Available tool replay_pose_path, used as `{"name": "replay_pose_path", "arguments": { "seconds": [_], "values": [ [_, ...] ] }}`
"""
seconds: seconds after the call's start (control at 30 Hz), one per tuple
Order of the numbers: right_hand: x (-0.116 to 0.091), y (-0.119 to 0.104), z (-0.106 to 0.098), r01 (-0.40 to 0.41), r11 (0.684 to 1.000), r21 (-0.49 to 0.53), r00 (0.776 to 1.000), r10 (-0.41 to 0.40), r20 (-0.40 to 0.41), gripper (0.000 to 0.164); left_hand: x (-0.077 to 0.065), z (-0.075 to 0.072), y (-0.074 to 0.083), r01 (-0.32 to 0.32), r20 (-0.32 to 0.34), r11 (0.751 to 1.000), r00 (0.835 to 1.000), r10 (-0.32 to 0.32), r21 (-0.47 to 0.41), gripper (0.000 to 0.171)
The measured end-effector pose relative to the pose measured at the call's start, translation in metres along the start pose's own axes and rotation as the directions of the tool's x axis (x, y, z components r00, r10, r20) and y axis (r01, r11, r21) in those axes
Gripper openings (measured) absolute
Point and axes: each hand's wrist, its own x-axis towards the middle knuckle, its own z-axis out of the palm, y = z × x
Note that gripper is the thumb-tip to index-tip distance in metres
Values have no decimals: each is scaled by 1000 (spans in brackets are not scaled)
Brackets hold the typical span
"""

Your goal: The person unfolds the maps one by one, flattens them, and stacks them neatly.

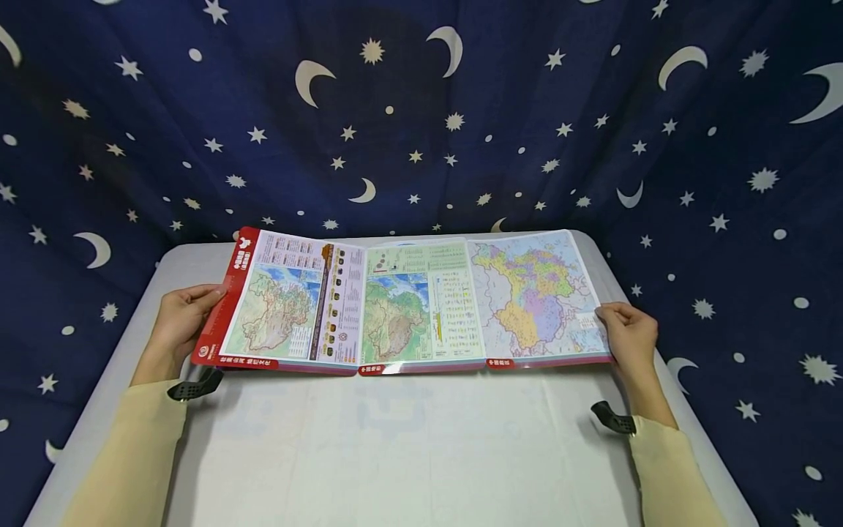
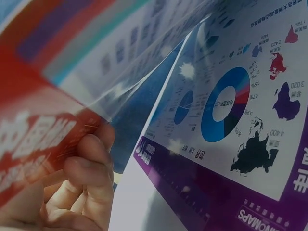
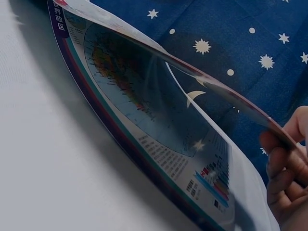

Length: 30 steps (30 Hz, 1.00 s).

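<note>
A long fold-out map (image 1: 421, 307) stretches across the head view, its three creased panels showing coloured maps, charts and text. Its left end carries a red border (image 1: 220, 315). My left hand (image 1: 191, 322) pinches that red end between thumb and fingers. At the opposite end, my right hand (image 1: 628, 333) pinches the white edge, fingers curled behind it. The left wrist view shows a purple-bordered face (image 2: 168, 187) with a ring chart, under the red edge. In the right wrist view, a glossy face with a world map (image 3: 144, 106) bows downward over the white surface.
A white-covered table (image 1: 408, 446) lies beneath the map. Behind it and at both sides hangs a dark blue curtain (image 1: 408, 95) with stars and moons. Small black devices sit at the left wrist (image 1: 196, 385) and the right wrist (image 1: 612, 419).
</note>
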Motion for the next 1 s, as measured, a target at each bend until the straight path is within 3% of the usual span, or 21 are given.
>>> {"name": "replay_pose_path", "arguments": {
  "seconds": [0.33,0.7,1.0],
  "values": [
    [1,-4,5,45,999,-30,999,-45,-6,6,3,0,-1,28,-22,999,999,-27,18,64],
    [4,-2,7,23,999,-32,1000,-23,-4,8,10,1,-4,27,-31,1000,999,-27,7,61],
    [7,3,9,39,998,-48,999,-39,-2,8,12,3,-5,48,-58,997,997,-44,61,64]
  ]
}}
